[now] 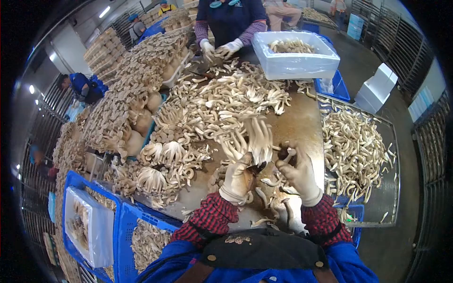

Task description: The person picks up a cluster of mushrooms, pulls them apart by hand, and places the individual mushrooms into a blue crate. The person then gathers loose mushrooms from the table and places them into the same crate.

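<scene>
Both of my hands wear pale, stained gloves over a steel worktable [307,123]. My left hand [237,181] is closed around the base of a mushroom cluster [259,139], whose long pale stems stand upward from it. Just to the right, my right hand [302,178] has its thumb and fingers curled together around a single small mushroom [291,152]; part of it is hidden by the glove. Loose mushrooms [262,197] lie on the table between and below my hands. A large heap of separated mushrooms [212,101] spreads beyond them.
Uncut mushroom clumps [115,99] are stacked along the left. A mesh tray [394,155] of loose mushrooms stands right. Blue crates [123,236] sit lower left. A lined white foam box [297,66] stands at the back, beside a gloved co-worker [231,23] handling mushrooms.
</scene>
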Available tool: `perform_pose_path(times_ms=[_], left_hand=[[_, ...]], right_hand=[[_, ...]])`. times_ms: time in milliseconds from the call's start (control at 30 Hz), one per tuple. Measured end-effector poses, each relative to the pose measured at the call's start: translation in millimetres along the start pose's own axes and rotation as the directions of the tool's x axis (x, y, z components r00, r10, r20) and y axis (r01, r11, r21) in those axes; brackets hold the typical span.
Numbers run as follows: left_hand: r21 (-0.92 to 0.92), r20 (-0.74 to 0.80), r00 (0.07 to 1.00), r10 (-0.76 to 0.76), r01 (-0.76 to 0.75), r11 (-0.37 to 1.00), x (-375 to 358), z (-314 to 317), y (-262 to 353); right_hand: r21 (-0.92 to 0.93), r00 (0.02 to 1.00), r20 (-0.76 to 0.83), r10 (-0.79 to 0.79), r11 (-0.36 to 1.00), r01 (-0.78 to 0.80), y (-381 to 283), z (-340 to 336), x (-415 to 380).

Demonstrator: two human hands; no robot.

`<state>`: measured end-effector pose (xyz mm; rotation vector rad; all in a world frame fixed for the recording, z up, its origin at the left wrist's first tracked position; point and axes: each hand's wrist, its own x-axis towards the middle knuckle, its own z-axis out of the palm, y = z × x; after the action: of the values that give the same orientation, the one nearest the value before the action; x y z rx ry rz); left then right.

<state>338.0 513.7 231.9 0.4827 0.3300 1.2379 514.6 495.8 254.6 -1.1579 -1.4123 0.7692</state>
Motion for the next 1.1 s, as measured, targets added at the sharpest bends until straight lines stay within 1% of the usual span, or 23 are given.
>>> perform_pose_path(times_ms=[33,67,100,167,200,233,300,333,367,400,433,467,500,567,600,667,700,833,900,933,1000,1033,1100], left_hand=[[0.0,0.064,0.998,0.007,-0.007,1.0,-3.1,-3.8,-2.2],[0.061,0.045,0.994,-0.095,0.092,0.994,-5.0,-5.4,-3.3],[0.059,0.049,0.993,-0.104,0.101,0.993,-4.7,-6.7,-5.6],[-0.083,0.125,0.976,-0.18,0.191,0.978,-3.1,-13.8,-9.2],[-0.135,0.106,0.981,-0.162,0.176,0.975,-2.0,-17.8,-13.0],[-0.131,0.104,0.982,-0.158,0.171,0.977,-1.7,-23.0,-12.0],[-0.217,-0.007,0.979,-0.205,0.198,0.956,-1.5,-12.6,-1.6],[-0.136,-0.04,0.984,-0.176,0.169,0.976,-3.3,-5.7,0.8],[-0.137,-0.041,0.983,-0.177,0.17,0.976,-1.1,-6.8,-0.4],[-0.022,-0.02,0.99,-0.136,0.136,0.99,0.7,-9.1,-3.4],[0.092,0.007,0.995,-0.099,0.098,0.991,1.6,-10.6,-6.9],[0.15,-0.071,0.996,-0.047,0.057,0.987,-0.7,-0.9,-10.8],[0.15,-0.07,0.996,-0.051,0.061,0.987,-2.0,-0.6,-10.5],[0.074,0.274,0.96,-0.064,0.045,0.996,-2.7,1.7,-6.4],[0.073,0.275,0.96,-0.062,0.044,0.996,-2.8,6.3,-8.1],[0.173,0.074,0.99,0.123,-0.135,0.976,-3.6,20.8,-16.3],[0.235,-0.02,0.975,0.223,-0.212,0.949,-4.0,24.6,-18.0],[0.216,0.002,0.988,0.154,-0.151,0.965,-6.5,4.6,-20.4],[0.214,0.025,0.992,0.127,-0.13,0.968,-6.2,3.2,-20.5],[0.212,0.024,0.992,0.127,-0.129,0.969,-4.6,-1.3,-22.4],[0.22,0.03,0.984,0.173,-0.176,0.959,0.1,-7.4,-23.8],[0.22,0.032,0.984,0.177,-0.179,0.959,1.3,-9.5,-25.0],[0.341,0.02,0.968,0.25,-0.241,0.909,2.5,-0.1,-24.5]], right_hand=[[-0.052,0.999,-0.032,-0.019,0.998,0.017,-5.1,-3.3,4.0],[0.256,0.971,0.074,0.225,0.937,-0.237,-21.7,-4.3,6.9],[0.254,0.971,0.065,0.229,0.938,-0.238,-20.9,-7.3,6.9],[0.433,0.926,0.201,0.318,0.819,-0.376,-18.2,-9.9,7.3],[0.47,0.916,0.242,0.318,0.788,-0.398,-16.8,-10.1,7.6],[0.473,0.917,0.246,0.315,0.786,-0.397,-15.3,-12.0,6.6],[0.182,0.929,0.321,0.185,0.95,-0.252,-12.2,-15.6,1.9],[0.39,0.884,0.341,0.32,0.808,-0.442,-7.9,-12.9,-3.2],[0.389,0.883,0.341,0.321,0.807,-0.444,-14.6,-9.0,-2.4],[0.246,0.98,0.136,0.147,0.953,-0.178,-26.7,-3.0,-1.9],[0.037,0.996,-0.033,-0.08,0.996,0.081,-32.9,-0.8,-1.0],[-0.16,0.974,0.046,-0.223,0.961,0.227,-30.2,-6.5,2.9],[-0.162,0.974,0.043,-0.22,0.961,0.224,-31.4,-6.3,1.9],[-0.231,0.985,0.054,-0.165,0.957,0.173,-36.3,-2.7,2.9],[0.014,0.999,0.023,0.034,0.999,-0.034,-25.3,3.7,1.8],[0.04,0.998,0.009,0.065,0.997,-0.066,-26.9,5.1,1.4],[0.066,0.995,-0.007,0.098,0.993,-0.097,-28.1,5.3,1.5],[0.112,0.986,0.087,0.141,0.982,-0.15,-19.7,-0.6,2.4],[0.335,0.973,0.097,0.208,0.914,-0.229,-21.3,0.9,1.1],[0.334,0.973,0.098,0.209,0.914,-0.23,-20.6,4.2,0.4],[0.276,0.994,-0.094,0.047,0.961,-0.019,-15.0,13.3,0.4],[0.276,0.995,-0.093,0.043,0.961,-0.016,-10.6,12.8,1.6],[0.079,1.0,0.002,-0.006,0.997,0.005,-5.1,8.1,4.0]])
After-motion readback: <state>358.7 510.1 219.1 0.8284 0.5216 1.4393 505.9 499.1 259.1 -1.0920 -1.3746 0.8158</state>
